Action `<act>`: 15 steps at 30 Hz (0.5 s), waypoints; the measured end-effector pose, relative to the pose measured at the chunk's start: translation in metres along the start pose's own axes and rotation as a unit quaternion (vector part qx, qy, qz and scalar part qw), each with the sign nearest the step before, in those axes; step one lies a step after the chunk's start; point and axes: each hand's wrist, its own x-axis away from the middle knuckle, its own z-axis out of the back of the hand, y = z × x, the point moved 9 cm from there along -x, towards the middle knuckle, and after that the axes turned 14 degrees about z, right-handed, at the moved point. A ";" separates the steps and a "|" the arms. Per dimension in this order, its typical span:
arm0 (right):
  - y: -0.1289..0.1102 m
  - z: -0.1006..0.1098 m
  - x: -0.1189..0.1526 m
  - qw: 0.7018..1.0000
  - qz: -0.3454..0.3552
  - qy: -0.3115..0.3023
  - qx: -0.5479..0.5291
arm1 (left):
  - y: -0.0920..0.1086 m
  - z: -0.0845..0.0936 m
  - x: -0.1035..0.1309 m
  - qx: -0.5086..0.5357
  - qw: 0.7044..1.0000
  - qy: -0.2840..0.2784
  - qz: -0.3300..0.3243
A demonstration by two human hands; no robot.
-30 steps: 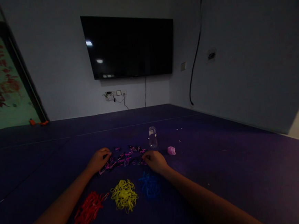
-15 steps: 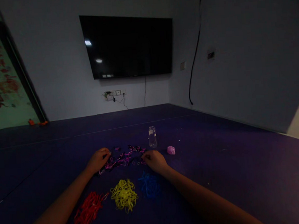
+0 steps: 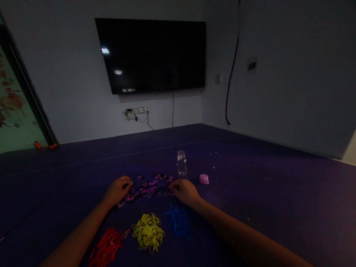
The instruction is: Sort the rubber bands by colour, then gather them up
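Loose pink, purple and black rubber bands (image 3: 151, 187) lie scattered between my two hands. At their left end my left hand (image 3: 118, 191) rests with its fingers curled together; whatever they may pinch is too small and dark to make out. My right hand (image 3: 185, 191) is at the right end, thumb and fingers drawn together by the bands, their tips partly hidden. Nearer to me are a red rubber band pile (image 3: 106, 249), a yellow rubber band pile (image 3: 148, 232) and a blue rubber band pile (image 3: 178, 220).
A clear bottle (image 3: 182, 163) stands upright just beyond my right hand. To its right sits a pink lump (image 3: 204, 179) on the dark purple surface (image 3: 282, 207). Small white bits lie farther back. A television (image 3: 156, 55) hangs on the wall above sockets and cables.
Both hands stay in almost the same place, and the bands and bottle have not visibly moved. The view has shifted very slightly.
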 end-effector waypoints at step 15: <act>0.000 0.000 0.000 1.000 -0.010 -0.007 0.009 | -0.001 0.000 0.000 0.004 1.000 0.003 -0.009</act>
